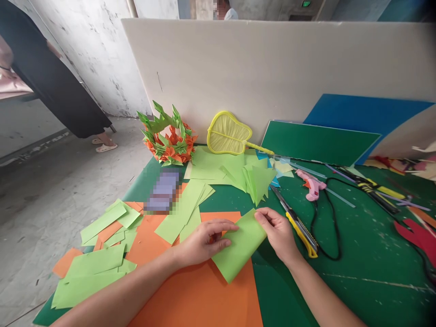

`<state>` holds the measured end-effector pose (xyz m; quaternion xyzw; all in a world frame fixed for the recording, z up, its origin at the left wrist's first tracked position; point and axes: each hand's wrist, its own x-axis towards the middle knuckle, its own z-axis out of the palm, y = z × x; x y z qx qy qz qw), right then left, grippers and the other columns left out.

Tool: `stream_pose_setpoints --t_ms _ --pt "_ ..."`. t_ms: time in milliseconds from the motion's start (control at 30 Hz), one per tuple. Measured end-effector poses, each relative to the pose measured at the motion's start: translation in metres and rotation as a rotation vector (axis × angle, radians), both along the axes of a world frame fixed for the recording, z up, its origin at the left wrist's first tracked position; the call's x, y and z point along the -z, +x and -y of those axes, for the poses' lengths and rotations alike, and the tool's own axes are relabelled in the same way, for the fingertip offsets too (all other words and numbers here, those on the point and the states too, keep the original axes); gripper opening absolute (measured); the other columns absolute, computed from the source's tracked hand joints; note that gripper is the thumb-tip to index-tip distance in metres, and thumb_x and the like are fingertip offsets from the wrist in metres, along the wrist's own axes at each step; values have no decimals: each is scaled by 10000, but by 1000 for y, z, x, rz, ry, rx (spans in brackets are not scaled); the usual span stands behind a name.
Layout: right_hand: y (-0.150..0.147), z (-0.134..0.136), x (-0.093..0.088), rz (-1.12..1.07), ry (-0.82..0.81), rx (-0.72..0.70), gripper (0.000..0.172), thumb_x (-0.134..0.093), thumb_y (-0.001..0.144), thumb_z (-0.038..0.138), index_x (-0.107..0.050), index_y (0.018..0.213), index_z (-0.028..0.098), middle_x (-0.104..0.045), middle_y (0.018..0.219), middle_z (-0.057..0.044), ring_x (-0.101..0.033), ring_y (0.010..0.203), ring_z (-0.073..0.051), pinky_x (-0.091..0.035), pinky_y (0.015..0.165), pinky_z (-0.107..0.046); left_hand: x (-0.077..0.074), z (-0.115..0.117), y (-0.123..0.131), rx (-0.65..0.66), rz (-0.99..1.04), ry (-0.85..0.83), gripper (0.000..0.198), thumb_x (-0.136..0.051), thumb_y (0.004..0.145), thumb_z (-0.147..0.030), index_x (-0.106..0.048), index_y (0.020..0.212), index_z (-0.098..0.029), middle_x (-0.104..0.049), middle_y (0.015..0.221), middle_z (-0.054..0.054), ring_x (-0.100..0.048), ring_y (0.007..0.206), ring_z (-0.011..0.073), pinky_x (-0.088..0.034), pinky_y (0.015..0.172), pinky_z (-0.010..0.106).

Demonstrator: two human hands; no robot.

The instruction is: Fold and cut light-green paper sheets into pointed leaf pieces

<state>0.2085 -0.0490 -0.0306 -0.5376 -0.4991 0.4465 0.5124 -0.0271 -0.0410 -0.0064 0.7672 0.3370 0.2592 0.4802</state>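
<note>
A folded piece of light green paper (240, 247) is held up above a large orange sheet (204, 295) on the table. My right hand (277, 231) pinches its upper right corner between thumb and fingers. At its left edge is my left hand (207, 243), fingers curled with a gap between thumb and forefinger; the fingertips touch or lie very near the paper. Just beyond the hands stands a fanned bunch of folded green paper (257, 181). Green paper strips (185, 206) lie left of it.
A yellow utility knife (299, 229) and a pink glue gun (310, 184) with black cord lie right. An orange-green paper wreath (168, 141) and a yellow fan (228, 134) stand at the back before a pale board (272, 68). Cut papers (90, 272) cover the left; a person (51, 72) stands beyond.
</note>
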Motion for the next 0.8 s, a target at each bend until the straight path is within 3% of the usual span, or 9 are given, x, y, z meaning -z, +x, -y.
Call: stream_pose_setpoints --t_ms 333,667,733,800 --pt "0 0 1 16 36 -18 274 -667 820 465 -665 772 196 -591 686 -1 -514 622 -140 -422 560 -233 3 -2 0 0 18 6 251 -589 895 -242 -672 1132 -232 -682 1147 56 -623 923 169 -505 740 247" --pt "-1 1 1 47 73 -11 262 -673 823 447 -658 757 194 -597 681 2 -527 624 -137 -437 566 -233 -1 -2 2 84 18 18 260 -528 930 -203 -689 1131 -237 -680 1104 56 -628 971 175 -509 779 255" --pt "-1 0 2 46 77 -15 250 -655 841 448 -660 823 199 -615 705 -5 -544 623 -140 -449 561 -238 0 -2 2 50 9 23 246 -540 923 -204 -701 1105 -236 -696 1078 49 -632 990 181 -514 805 259" --pt "-1 -1 2 46 106 -17 283 -597 886 456 -638 1028 215 -652 794 -25 -583 656 -156 -482 581 -257 1 -3 3 -14 -5 20 231 -556 913 -214 -708 1085 -236 -704 1075 42 -642 977 179 -523 799 256"
